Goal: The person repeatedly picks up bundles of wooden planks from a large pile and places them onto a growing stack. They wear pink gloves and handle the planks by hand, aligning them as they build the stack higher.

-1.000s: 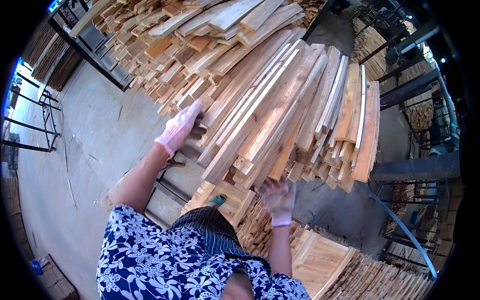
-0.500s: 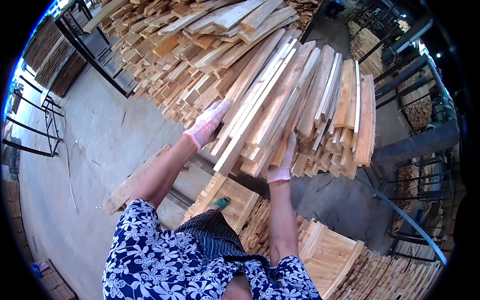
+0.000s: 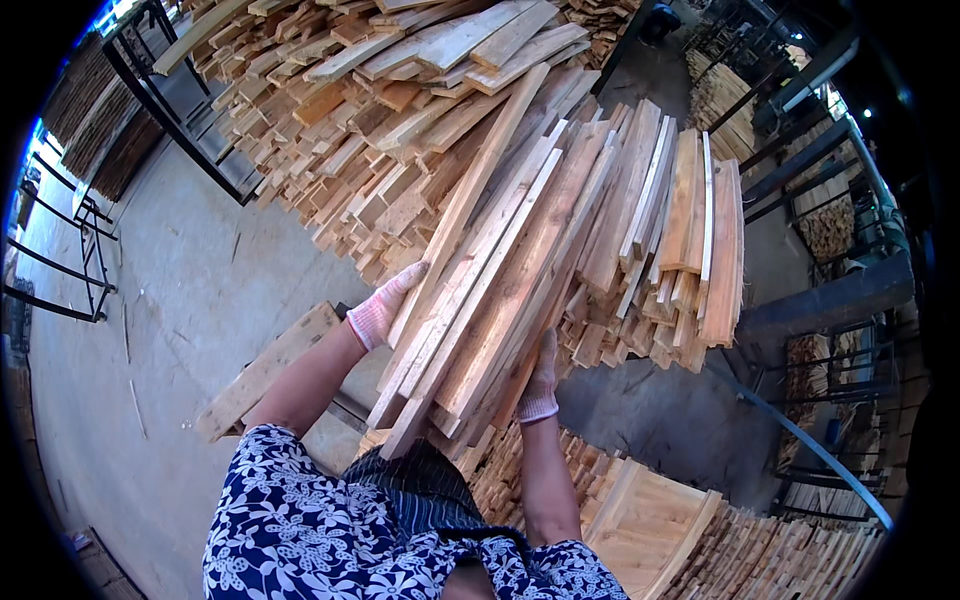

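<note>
A bundle of long wooden planks (image 3: 500, 300) lies between my two gloved hands, its near ends over my lap. On its left side my left hand (image 3: 388, 302) grips the outer plank, fingers wrapped round the edge. My right hand (image 3: 541, 380) holds the bundle from the right, its fingers partly hidden against the wood. Beside the bundle, to the right, more loose planks (image 3: 650, 200) rest on a stack. A big heap of wooden strips (image 3: 330, 150) rises beyond my left hand.
Below me lie stacked short wood pieces (image 3: 760, 540) and a pale wooden panel (image 3: 650, 520). A plank bench (image 3: 270, 375) stands left of my arm. Black metal racks (image 3: 170, 100) are at the far left, and a dark beam (image 3: 830, 300) juts in from the right.
Both hands have drawn the bundle of planks toward me and slightly left, off the stack beside it. The near ends now cover the panel and foot seen before.
</note>
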Motion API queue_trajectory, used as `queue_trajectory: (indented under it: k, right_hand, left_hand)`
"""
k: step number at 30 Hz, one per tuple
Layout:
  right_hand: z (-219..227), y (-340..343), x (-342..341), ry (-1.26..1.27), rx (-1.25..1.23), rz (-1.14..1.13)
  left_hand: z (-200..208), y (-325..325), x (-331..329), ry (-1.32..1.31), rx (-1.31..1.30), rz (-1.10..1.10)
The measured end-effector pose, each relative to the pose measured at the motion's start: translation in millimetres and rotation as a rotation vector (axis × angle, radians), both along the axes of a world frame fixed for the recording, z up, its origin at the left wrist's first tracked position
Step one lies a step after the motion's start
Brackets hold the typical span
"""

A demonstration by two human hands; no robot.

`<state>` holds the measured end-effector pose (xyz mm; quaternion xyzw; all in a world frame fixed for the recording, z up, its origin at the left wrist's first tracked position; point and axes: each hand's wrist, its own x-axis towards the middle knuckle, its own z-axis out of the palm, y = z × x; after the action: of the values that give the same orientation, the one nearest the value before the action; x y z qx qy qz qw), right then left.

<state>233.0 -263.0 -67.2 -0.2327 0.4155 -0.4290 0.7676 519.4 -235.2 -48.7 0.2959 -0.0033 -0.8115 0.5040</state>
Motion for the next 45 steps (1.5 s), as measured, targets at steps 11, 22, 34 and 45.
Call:
queue_trajectory:
  k: [11,22,34,45]
  right_hand:
    - [17.7,-19.7,22.8,-0.362,-0.073,-0.078]
    - [-11.7,107.3,-8.0,-0.033,0.055,-0.003]
    - [65.0,233.9,-78.1,0.071,-0.098,-0.197]
    - [110.6,365.0,-181.8,-0.011,-0.147,-0.896]
  left_hand:
    - [-16.7,19.4,-3.0,0.131,-0.074,0.049]
    - [-11.3,103.2,-20.4,0.089,-0.08,0.085]
    - [29.1,158.7,-101.3,0.279,-0.151,-0.206]
    - [74.3,139.6,-331.5,0.029,-0.481,-0.81]
